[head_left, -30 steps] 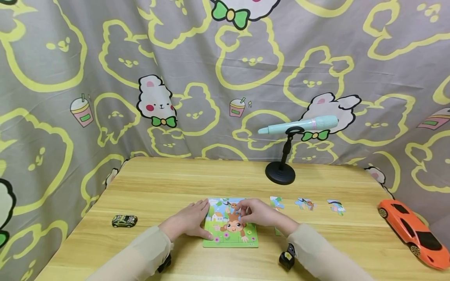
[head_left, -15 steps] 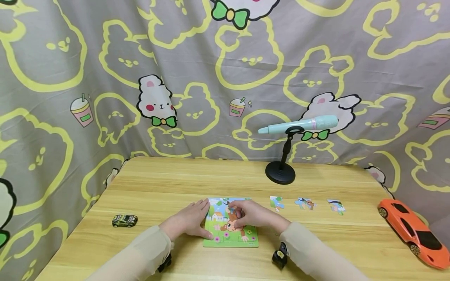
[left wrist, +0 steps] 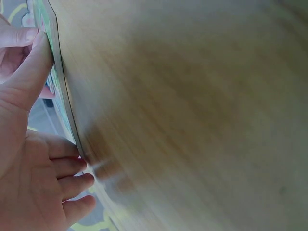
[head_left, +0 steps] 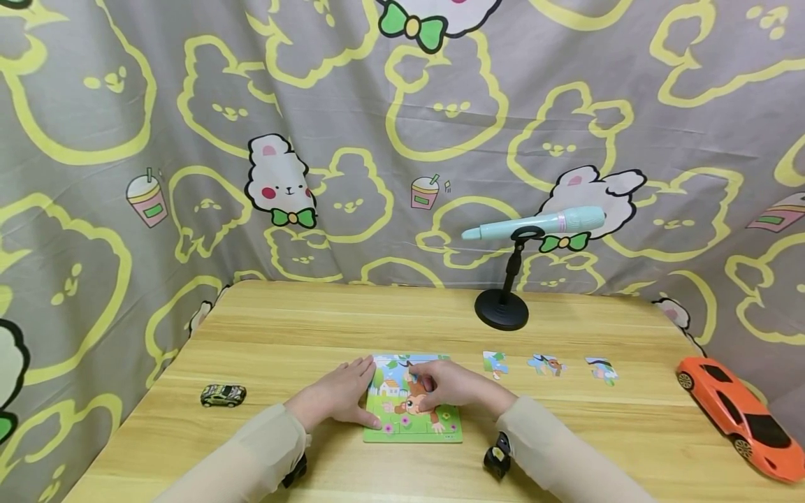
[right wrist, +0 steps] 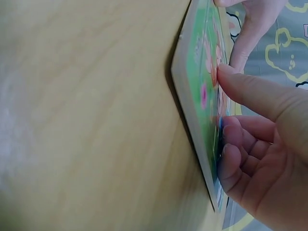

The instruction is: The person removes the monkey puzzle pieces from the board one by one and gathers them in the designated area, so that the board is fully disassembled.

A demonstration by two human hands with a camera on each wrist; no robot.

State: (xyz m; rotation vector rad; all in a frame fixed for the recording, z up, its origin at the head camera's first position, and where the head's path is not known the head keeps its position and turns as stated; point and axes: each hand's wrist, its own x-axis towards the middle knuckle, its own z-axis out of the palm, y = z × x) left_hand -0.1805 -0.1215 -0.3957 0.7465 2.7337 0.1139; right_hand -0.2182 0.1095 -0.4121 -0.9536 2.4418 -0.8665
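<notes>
Left hand (head_left: 336, 395) lies flat, fingers straight, against the puzzle's (head_left: 411, 419) left edge; right hand (head_left: 453, 384) presses curled fingertips on its picture; puzzle sits mid-counter (head_left: 302, 328), left of three loose pieces (head_left: 546, 365).

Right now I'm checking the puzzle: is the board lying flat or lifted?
Flat. The puzzle board lies on the table, both hands on it.

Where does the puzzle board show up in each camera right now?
Head: puzzle board lies low centre on the table, between both hands.
Left wrist: its dark edge runs down the far left, beside the left hand.
Right wrist: its green face stands edge-on, right of centre, under the right hand.
Shared landmark: the wooden tabletop.
</notes>
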